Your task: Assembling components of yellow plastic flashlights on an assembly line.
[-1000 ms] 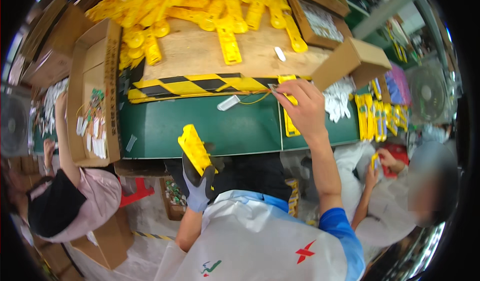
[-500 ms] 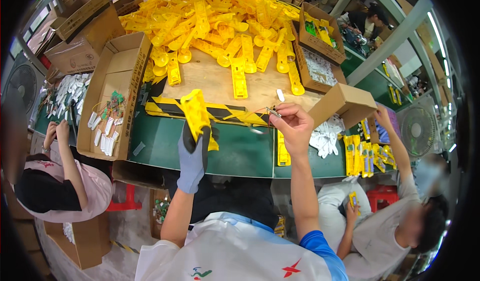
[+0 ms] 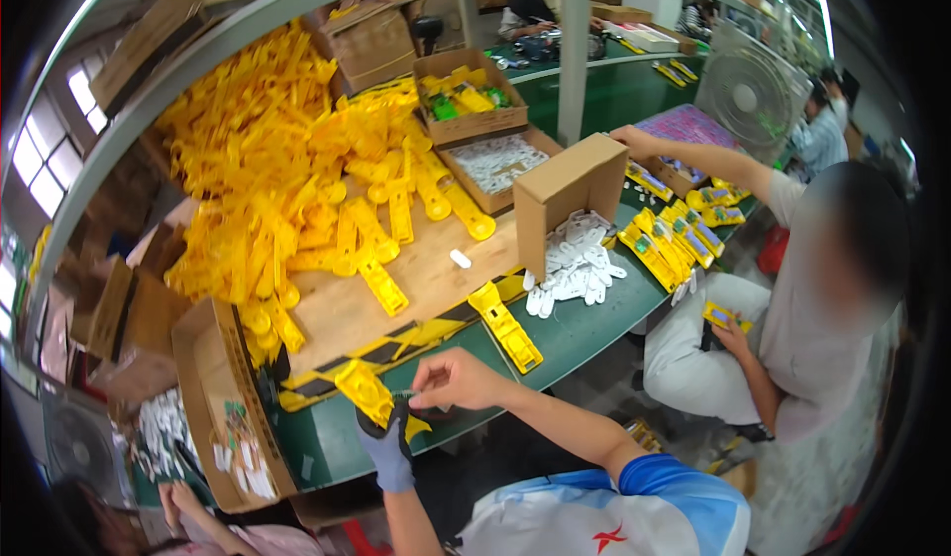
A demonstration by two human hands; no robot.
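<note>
My left hand (image 3: 386, 449), in a grey glove with dark fingers, grips a yellow plastic housing (image 3: 365, 393) over the table's front edge. Bare, my right hand (image 3: 458, 380) is close beside it, thumb and fingers pinched at a small thin metallic-looking part (image 3: 404, 394). That part is too small to name, and I cannot tell whether it touches the housing. Another yellow housing (image 3: 507, 330) lies on the green table (image 3: 466, 358) to the right of my hands. A small white cover (image 3: 460, 259) rests on the wooden board (image 3: 436, 278).
A large heap of yellow housings (image 3: 287, 179) covers the board's far left. White pieces (image 3: 575, 274) spill from a tipped cardboard box (image 3: 570, 184). Another carton (image 3: 233, 388) holds white parts and wires. A co-worker (image 3: 802, 269) sits at right near assembled yellow pieces (image 3: 674, 244); another person's hands (image 3: 183, 501) are lower left.
The view has swung to the right. My right hand has come over to the yellow housing in my left hand, bringing the small part with it.
</note>
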